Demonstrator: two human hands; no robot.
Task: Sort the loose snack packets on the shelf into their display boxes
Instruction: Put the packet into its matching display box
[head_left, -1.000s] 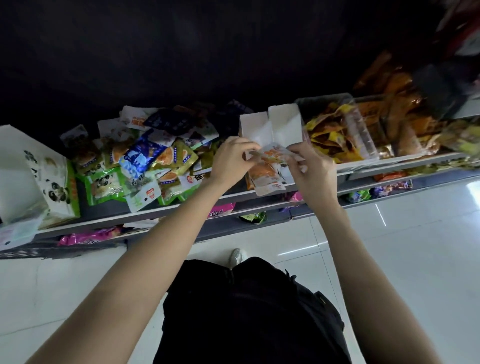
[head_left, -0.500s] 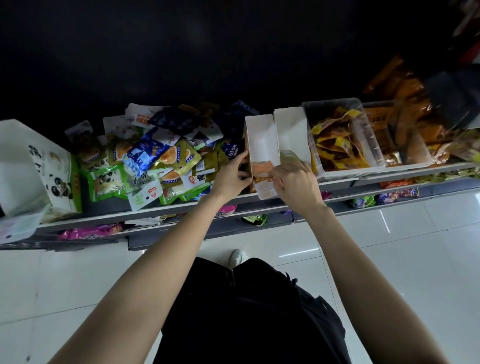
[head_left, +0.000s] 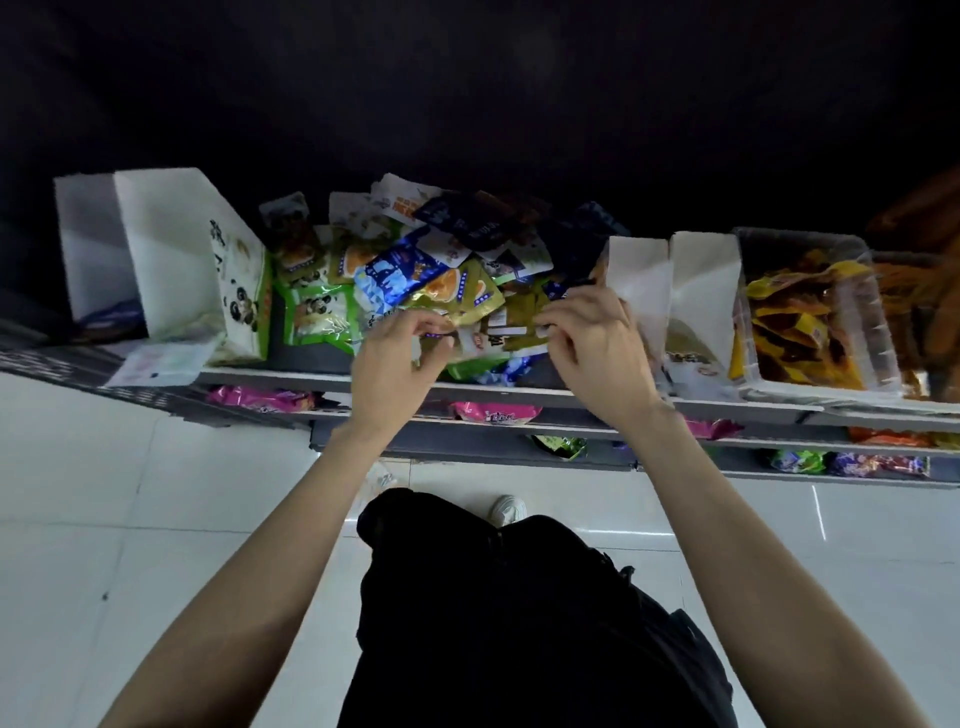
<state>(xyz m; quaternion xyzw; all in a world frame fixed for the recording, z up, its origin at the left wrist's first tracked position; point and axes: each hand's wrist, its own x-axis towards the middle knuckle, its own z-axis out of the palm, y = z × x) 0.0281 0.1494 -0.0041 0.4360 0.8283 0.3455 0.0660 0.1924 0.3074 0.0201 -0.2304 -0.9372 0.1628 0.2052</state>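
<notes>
A heap of loose snack packets (head_left: 441, 270) in blue, gold, green and white lies on the shelf (head_left: 311, 375). My left hand (head_left: 397, 369) reaches into its front, thumb and forefinger pinching the lower edge of a gold-green packet (head_left: 467, 299). My right hand (head_left: 595, 345) is beside it, fingers curled onto an olive-green packet (head_left: 524, 317). Two white display boxes (head_left: 641, 291) stand just right of my right hand, with packets low inside. A white panda-printed display box (head_left: 208, 270) stands at the left.
A clear plastic bin (head_left: 878, 322) of yellow and orange packets sits at the right. Lower shelves hold pink (head_left: 496, 411), green and purple packets. A perforated grey shelf edge (head_left: 78, 369) juts out at the left. White tiled floor lies below.
Both hands left the white display box, where the orange packet stayed, and moved left onto the loose heap. The view swung left, showing more of the panda box.
</notes>
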